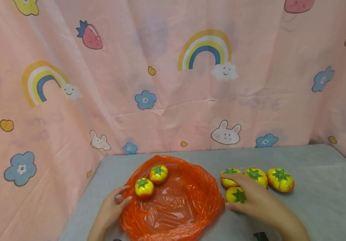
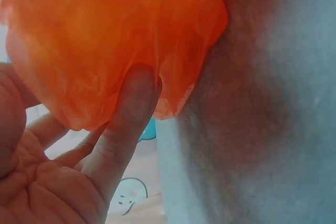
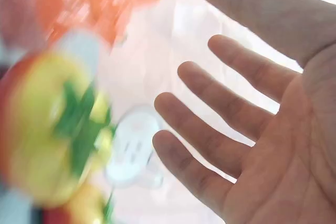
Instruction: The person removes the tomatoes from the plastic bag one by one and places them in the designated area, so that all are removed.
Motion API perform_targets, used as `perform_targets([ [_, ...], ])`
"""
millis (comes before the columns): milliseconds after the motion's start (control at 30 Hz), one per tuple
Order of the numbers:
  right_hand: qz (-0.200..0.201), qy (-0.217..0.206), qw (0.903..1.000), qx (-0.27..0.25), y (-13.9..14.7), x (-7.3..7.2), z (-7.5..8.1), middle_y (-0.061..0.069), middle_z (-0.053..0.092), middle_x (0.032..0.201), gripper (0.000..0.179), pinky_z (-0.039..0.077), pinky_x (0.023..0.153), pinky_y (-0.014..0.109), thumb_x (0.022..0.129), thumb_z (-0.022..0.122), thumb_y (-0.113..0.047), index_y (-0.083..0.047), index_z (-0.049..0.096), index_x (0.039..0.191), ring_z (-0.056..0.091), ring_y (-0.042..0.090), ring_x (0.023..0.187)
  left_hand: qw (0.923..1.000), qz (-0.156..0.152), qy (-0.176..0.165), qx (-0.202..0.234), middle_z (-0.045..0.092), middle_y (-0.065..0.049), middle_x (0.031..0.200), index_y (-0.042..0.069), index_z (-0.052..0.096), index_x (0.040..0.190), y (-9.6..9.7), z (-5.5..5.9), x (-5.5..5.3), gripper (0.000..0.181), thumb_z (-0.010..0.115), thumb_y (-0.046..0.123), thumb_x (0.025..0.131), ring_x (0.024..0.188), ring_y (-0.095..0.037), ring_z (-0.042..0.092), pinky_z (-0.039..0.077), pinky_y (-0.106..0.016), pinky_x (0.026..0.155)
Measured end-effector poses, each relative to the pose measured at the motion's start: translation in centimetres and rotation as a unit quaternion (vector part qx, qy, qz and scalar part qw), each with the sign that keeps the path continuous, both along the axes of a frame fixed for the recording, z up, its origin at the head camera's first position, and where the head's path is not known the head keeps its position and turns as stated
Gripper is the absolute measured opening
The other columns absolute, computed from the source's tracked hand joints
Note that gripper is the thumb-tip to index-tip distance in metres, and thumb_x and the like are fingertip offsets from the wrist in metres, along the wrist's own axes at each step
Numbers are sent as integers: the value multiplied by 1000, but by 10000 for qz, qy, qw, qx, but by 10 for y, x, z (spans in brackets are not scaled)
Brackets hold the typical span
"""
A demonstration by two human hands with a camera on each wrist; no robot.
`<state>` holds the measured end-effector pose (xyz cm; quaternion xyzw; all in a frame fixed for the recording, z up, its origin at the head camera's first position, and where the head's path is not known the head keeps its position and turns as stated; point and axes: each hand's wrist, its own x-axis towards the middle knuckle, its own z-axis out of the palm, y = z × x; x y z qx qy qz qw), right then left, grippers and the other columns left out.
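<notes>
An orange plastic bag (image 1: 173, 231) lies spread wide with its mouth up. Two yellow-red tomatoes (image 1: 144, 189) with green star-shaped tops sit inside it at the left. My left hand (image 1: 111, 207) holds the bag's left side; the left wrist view has one finger pressed against the orange plastic (image 2: 79, 40), other fingers behind it. Several more tomatoes (image 1: 281, 180) stand right of the bag. Over the nearest ones reaches my right hand (image 1: 251, 194), its fingers spread apart. The right wrist view has a blurred tomato (image 3: 42, 129) beside that hand, apart from the fingertips.
A grey table (image 1: 320, 201) bears everything. Behind it and at the sides hangs a pink curtain (image 1: 173, 120) printed with rainbows, rabbits and flowers. A small black object (image 1: 260, 236) shows at the bottom edge near my right forearm.
</notes>
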<state>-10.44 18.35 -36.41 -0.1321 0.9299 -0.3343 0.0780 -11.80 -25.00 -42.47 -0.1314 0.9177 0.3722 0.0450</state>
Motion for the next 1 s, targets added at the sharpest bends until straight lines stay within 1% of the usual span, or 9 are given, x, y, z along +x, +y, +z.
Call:
perform_targets([
  [100,313,52,9992,-252,-20,-8,11,1,56,143,68,49,101,62,77,82,-48,-30,56,137,53,30,130,10000,-45,35,54,58,-21,134,13,59,136,1,2,-2,49,71,31,92,98,-28,66,62,-38,73],
  [167,533,-6,9977,-424,-36,-15,17,-2,56,142,64,48,103,61,79,80,-49,-34,56,136,53,28,130,9999,-73,64,95,57,-21,137,13,60,136,1,2,-3,48,69,34,93,103,-31,67,62,-40,76],
  [233,834,20,9949,-573,-52,-23,18,-4,55,143,59,45,106,62,81,79,-47,-35,56,135,50,28,134,9998,-139,108,91,56,-21,138,13,60,136,0,2,-4,49,66,38,95,107,-34,67,62,-43,79],
  [333,1215,92,9905,-641,-76,-36,16,-7,56,142,55,44,109,60,83,78,-43,-37,57,133,50,25,135,9996,-202,136,113,57,-22,137,12,60,135,0,2,-4,49,65,39,95,106,-34,67,62,-44,80],
  [467,1631,221,9841,-674,-101,-52,8,-8,55,144,54,43,113,53,86,78,-36,-31,57,135,50,21,136,9993,-268,186,155,58,-22,135,11,61,134,0,0,-3,46,67,35,95,103,-32,69,62,-43,78],
  [600,1829,171,9808,-661,-117,-65,-3,-5,53,146,54,39,116,51,87,77,-29,-24,57,137,46,21,139,9992,-310,198,142,58,-22,135,11,61,134,1,-2,-2,46,68,34,94,105,-34,69,62,-45,80],
  [767,1894,112,9797,-654,-136,-81,-17,-1,52,147,55,36,119,51,88,76,-23,-19,55,139,45,23,140,9995,-272,133,106,59,-23,133,11,61,134,2,-4,-2,45,68,32,94,107,-37,68,61,-48,82],
  [1000,2020,213,9771,-632,-160,-101,-37,-3,51,149,59,37,119,48,89,75,-14,-19,52,143,45,20,140,9996,-100,-119,218,58,-23,132,11,59,137,3,-3,0,48,68,30,94,109,-39,66,62,-46,81],
])
